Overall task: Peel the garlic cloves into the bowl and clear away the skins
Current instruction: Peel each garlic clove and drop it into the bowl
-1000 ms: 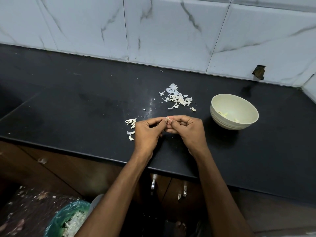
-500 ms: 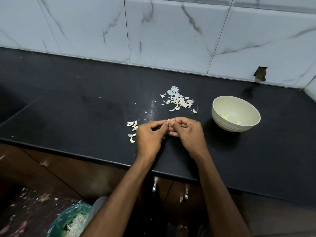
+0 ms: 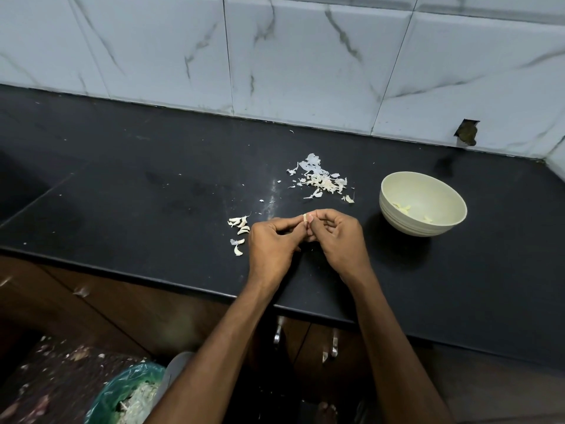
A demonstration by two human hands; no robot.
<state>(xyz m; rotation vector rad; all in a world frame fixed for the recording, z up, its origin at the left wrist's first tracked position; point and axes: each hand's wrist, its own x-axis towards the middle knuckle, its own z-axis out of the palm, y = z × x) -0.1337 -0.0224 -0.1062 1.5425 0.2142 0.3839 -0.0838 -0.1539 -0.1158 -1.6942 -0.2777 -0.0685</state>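
Note:
My left hand [image 3: 270, 249] and my right hand [image 3: 339, 240] meet over the black counter [image 3: 137, 209], both pinching one small garlic clove [image 3: 305, 218] between the fingertips. Several unpeeled cloves [image 3: 240, 228] lie just left of my left hand. A heap of papery skins [image 3: 321, 180] sits behind my hands. The pale cream bowl [image 3: 428, 223] stands to the right, with a few peeled cloves [image 3: 403, 208] inside.
A marble-tiled wall [image 3: 305, 62] backs the counter, with a small hole [image 3: 467, 132] at the right. On the floor at lower left stands a green-lined bin [image 3: 122, 396] with skins in it. Cabinet handles [image 3: 330, 347] show under the counter edge.
Both hands stay together on the clove; the fingers have shifted slightly as they work at it. The view has shifted a little.

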